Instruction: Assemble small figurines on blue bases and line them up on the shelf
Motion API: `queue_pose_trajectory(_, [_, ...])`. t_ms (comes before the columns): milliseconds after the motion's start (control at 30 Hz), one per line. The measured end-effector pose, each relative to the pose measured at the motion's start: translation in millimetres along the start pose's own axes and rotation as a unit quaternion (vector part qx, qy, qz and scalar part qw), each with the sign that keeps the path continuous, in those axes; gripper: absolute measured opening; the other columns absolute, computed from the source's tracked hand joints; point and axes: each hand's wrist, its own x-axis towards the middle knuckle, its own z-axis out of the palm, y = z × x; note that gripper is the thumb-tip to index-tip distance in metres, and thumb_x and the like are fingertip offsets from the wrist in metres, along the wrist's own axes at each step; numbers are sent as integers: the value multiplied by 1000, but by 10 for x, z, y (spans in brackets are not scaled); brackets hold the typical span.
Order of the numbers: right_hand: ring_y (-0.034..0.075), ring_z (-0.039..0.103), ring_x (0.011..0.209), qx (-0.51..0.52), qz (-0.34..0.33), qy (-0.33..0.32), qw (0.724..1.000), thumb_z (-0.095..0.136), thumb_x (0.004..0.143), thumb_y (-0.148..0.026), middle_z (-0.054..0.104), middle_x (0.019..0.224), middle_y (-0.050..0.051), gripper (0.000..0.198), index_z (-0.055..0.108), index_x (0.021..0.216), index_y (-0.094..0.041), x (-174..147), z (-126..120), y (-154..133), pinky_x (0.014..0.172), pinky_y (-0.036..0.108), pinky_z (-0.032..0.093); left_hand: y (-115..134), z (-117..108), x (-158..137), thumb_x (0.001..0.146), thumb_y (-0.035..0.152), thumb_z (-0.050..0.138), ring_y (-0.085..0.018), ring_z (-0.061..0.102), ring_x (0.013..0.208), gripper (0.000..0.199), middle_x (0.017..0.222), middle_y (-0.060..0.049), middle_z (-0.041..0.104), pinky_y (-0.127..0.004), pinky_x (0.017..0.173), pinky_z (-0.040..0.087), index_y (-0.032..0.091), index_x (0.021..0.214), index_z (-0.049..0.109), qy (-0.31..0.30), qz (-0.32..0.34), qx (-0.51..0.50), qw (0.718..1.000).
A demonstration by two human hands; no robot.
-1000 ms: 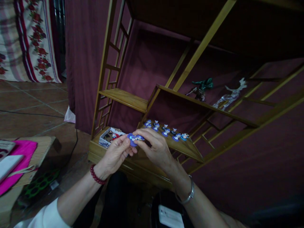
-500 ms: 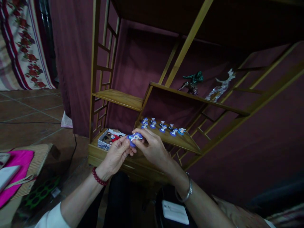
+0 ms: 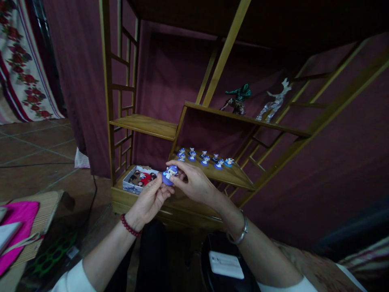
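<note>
A small purple-haired figurine point(image 3: 170, 172) on a purple base is held between both hands in front of the shelf unit. My left hand point(image 3: 153, 196) grips its base from the left, thumb and fingers closed. From the right, my right hand point(image 3: 194, 181) pinches it with thumb and forefinger. Beyond my hands, several similar figurines point(image 3: 205, 160) stand in rows on a low wooden shelf point(image 3: 231, 177). Left of my left hand sits an open box point(image 3: 131, 188) with several small red and dark figures inside.
A dark green crouching statue point(image 3: 238, 99) and a silvery statue point(image 3: 275, 101) stand on the upper shelf. At lower left is a bamboo-topped table point(image 3: 50, 207) with pink cloth point(image 3: 27, 215). A white device point(image 3: 226, 265) lies on a black seat point(image 3: 209, 243).
The figurine has turned in my fingers, so its front and hair show more upright. The view has shifted slightly, with the shelf now farther left. Both hands keep hold.
</note>
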Motion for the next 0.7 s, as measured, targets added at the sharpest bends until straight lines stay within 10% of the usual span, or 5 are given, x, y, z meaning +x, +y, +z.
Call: queue_pose_trajectory(700, [15,58,86,4,-24,4,1000,57,76,-18,62,96,2,22,59,99,-21,-25,-27,255,78,28,44,-170,127,62,86,23,45,-6,59,59,23,77,-8,64,-13,58,51,7,86,62,64,-55,-77,993])
